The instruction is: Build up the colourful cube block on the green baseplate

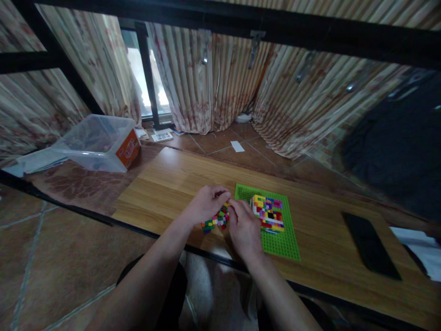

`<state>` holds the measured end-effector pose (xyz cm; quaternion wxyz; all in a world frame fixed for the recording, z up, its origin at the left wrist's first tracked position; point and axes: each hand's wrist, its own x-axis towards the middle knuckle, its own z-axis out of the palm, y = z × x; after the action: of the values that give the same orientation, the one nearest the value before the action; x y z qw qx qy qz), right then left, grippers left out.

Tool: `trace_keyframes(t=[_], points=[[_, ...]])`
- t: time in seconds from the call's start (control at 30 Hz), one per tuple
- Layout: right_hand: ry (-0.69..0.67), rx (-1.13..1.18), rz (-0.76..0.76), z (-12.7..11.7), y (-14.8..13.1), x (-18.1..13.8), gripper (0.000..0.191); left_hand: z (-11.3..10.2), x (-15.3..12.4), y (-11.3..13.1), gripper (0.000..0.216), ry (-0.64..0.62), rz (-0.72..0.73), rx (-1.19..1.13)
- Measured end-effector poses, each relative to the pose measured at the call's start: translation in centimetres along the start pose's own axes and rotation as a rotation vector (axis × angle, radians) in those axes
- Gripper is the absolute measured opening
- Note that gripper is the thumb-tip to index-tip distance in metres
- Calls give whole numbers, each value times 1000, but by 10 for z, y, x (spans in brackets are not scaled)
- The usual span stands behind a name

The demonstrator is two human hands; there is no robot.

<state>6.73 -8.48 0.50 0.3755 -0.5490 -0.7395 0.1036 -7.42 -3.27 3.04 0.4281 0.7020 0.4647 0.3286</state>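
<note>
My left hand (207, 202) reaches over the table, its thumb and fingers pinched together at the tips. My right hand (245, 230) meets it fingertip to fingertip, also pinched. Whatever lies between the fingertips is too small and covered to make out. Just beneath the hands is a pile of loose toy building bricks (216, 221) in several colours, partly hidden by the fingers. Right of my right hand, a blocky multicoloured brick build (268, 214) stands on a green studded baseplate (287, 239). The right hand covers part of the baseplate's left side.
A wooden table (165, 184) carries all this. At its right lies a dark flat panel (370, 246), with white papers (420, 253) beyond. A clear plastic box (96, 142) with an orange label stands at the left. Striped curtains (227, 82) hang behind.
</note>
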Motion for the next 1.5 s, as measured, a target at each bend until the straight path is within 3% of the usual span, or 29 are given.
trace_keyframes(t=[0.13, 0.33, 0.53, 0.77, 0.97, 1.23, 1.4, 1.5], points=[[110, 219, 104, -14, 7, 0, 30, 4, -2, 7, 36, -141, -85, -385], [158, 444, 261, -27, 16, -4, 43, 16, -1, 15, 29, -163, -239, -615], [162, 482, 329, -43, 20, -5, 45, 28, 2, 26, 19, -162, -295, -661], [170, 435, 306, -53, 24, -8, 43, 42, 8, 28, 18, -145, -290, -777], [155, 434, 244, -63, 27, -7, 13, 46, 9, 28, 24, -169, -333, -916], [41, 624, 308, -78, 31, -7, 11, 45, 6, 36, 25, -210, -311, -925], [240, 513, 412, -97, 57, -6, 16, 45, 8, 32, 25, -142, -333, -887], [228, 351, 447, -107, 78, -11, 22, 45, 9, 28, 22, -92, -332, -863]])
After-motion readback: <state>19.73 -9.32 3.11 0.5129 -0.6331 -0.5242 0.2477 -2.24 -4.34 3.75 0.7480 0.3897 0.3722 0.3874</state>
